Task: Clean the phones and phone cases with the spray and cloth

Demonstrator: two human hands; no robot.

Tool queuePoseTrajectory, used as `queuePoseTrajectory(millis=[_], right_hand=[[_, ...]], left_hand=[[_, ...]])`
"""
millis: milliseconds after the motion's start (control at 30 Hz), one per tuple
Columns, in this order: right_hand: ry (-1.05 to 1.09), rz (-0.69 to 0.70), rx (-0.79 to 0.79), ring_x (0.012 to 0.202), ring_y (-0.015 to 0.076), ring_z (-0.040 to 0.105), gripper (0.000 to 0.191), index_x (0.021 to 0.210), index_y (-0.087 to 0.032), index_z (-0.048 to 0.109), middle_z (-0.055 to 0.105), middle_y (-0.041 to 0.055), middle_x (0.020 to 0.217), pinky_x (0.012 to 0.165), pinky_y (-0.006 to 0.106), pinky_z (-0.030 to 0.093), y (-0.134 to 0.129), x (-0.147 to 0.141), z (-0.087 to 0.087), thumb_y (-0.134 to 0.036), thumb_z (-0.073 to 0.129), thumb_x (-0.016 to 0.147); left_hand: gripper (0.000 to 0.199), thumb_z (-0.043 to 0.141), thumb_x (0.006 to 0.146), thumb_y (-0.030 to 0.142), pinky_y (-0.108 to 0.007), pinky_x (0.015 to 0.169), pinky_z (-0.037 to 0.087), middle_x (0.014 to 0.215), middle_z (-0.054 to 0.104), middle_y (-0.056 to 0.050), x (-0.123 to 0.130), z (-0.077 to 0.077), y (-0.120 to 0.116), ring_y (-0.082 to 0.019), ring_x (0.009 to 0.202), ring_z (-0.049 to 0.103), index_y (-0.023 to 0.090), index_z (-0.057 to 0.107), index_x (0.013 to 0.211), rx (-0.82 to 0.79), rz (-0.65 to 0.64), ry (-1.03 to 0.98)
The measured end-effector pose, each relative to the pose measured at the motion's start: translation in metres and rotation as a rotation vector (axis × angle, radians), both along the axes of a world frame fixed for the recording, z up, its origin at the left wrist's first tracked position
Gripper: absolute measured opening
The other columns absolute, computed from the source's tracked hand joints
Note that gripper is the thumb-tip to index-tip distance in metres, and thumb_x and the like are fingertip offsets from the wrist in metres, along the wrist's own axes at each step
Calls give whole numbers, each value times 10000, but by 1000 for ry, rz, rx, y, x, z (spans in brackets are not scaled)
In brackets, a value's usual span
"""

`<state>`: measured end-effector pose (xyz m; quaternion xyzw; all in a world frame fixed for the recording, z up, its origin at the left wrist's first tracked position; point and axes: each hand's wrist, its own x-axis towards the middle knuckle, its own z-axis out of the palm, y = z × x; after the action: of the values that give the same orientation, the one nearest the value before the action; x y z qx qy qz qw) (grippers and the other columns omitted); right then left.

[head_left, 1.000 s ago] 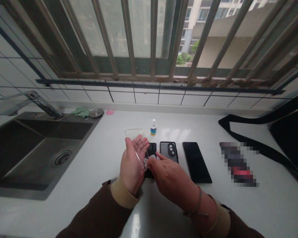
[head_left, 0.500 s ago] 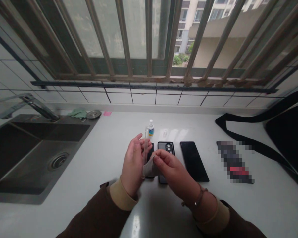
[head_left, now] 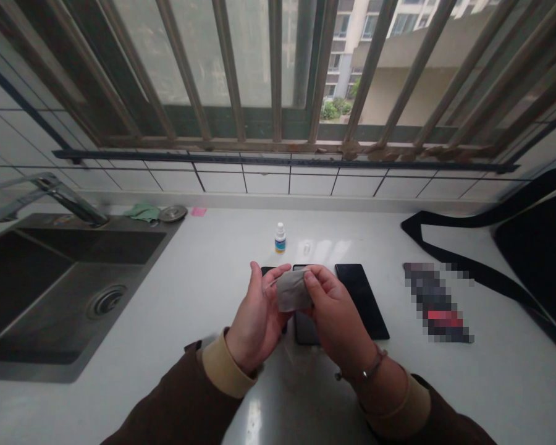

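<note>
A folded grey microfibre cloth (head_left: 293, 290) is pinched between the hands, which are together and held just above the worktop (head_left: 467, 395). The left hand (head_left: 258, 315) supports the cloth from the left and below, while the right hand (head_left: 337, 315) presses on it from the right. A thin clear edge (head_left: 273, 283) shows just left of the cloth, possibly part of a transparent case, though the fingers and cloth hide most of it. The grip seems suited to bringing the cloth against that edge. Beneath the hands, a dark phone (head_left: 269, 270) and a phone in a dark case (head_left: 303, 327) lie flat and partly covered, with a black smartphone (head_left: 361, 290) just to the right; this side-by-side row appears to keep each within easy reach. Farther away stands a small white-capped bottle (head_left: 280, 239), upright and off the hands' working patch. Well left lies a stainless steel sink (head_left: 88, 247), set apart from the phones, and well right lies a pixelated object (head_left: 438, 303).
</note>
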<state>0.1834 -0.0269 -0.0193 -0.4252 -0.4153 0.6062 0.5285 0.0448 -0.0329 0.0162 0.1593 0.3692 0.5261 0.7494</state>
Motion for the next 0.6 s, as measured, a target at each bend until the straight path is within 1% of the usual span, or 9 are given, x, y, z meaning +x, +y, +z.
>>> queuePoseTrajectory(millis=[133, 267, 333, 367, 433, 500, 533, 567, 600], right_hand=[[85, 22, 19, 901, 187, 694, 324, 1104, -251, 682, 740, 34, 1060, 793, 325, 586, -3, -4, 0, -566, 685, 1025], [174, 33, 14, 880, 186, 693, 305, 1128, -252, 678, 740, 38, 1056, 717, 303, 568, -4, -6, 7, -541, 690, 1030], [183, 7, 1, 828, 185, 690, 312, 1123, -248, 664, 733, 33, 1013, 669, 301, 566, -3, -2, 12, -547, 677, 1034], [170, -39, 9, 798, 182, 685, 316, 1118, -248, 653, 725, 26, 984, 651, 301, 565, -2, 1, 14, -553, 667, 1037], [69, -197, 81, 756, 173, 671, 310, 1119, -249, 637, 705, 12, 932, 647, 302, 568, 0, 9, 18, -553, 636, 1054], [-126, -359, 205, 739, 166, 660, 273, 1117, -248, 639, 696, 4, 894, 666, 302, 569, -1, 16, 21, -515, 600, 1083], [-236, -400, 273, 731, 162, 660, 240, 1118, -249, 646, 701, 4, 887, 670, 299, 567, -3, 18, 22, -480, 585, 1097], [-339, -398, 340, 731, 160, 670, 200, 1128, -253, 654, 717, 6, 897, 672, 296, 567, -5, 19, 24, -435, 574, 1108], [-427, -353, 414, 752, 160, 695, 158, 1153, -259, 662, 743, 12, 934, 685, 295, 577, -8, 18, 25, -381, 569, 1113]], left_hand=[[737, 348, 1055, 752, -300, 814, 561, 1125, 781, -132, 2, -3, -1, -197, 889, 720, 141, 686, 1291, 21, 9, 21], [758, 345, 1039, 775, -318, 839, 581, 1146, 775, -140, 3, -7, -2, -230, 971, 730, 148, 694, 1283, 127, -39, 62], [762, 359, 1022, 793, -340, 800, 599, 1098, 767, -139, 2, -8, -2, -240, 934, 733, 153, 665, 1299, 177, -46, 87], [775, 353, 1014, 807, -347, 752, 605, 1040, 761, -133, 1, -7, -1, -237, 868, 729, 156, 633, 1328, 181, -57, 94], [805, 320, 1011, 817, -343, 651, 603, 899, 731, -104, -2, -4, -1, -217, 717, 696, 156, 550, 1410, 150, -117, 98], [808, 296, 1022, 803, -329, 619, 604, 827, 708, -86, -4, -2, -1, -200, 651, 677, 153, 492, 1460, 82, -209, 82], [791, 302, 1028, 793, -310, 602, 597, 814, 703, -81, -4, -2, -1, -189, 632, 670, 155, 495, 1454, 50, -252, 67], [766, 325, 1030, 789, -275, 565, 574, 798, 695, -69, -5, -3, -2, -170, 604, 654, 164, 518, 1428, 17, -290, 45], [734, 369, 1025, 787, -234, 511, 529, 770, 678, -47, -5, -5, -3, -147, 564, 625, 175, 557, 1383, -14, -319, 20]])
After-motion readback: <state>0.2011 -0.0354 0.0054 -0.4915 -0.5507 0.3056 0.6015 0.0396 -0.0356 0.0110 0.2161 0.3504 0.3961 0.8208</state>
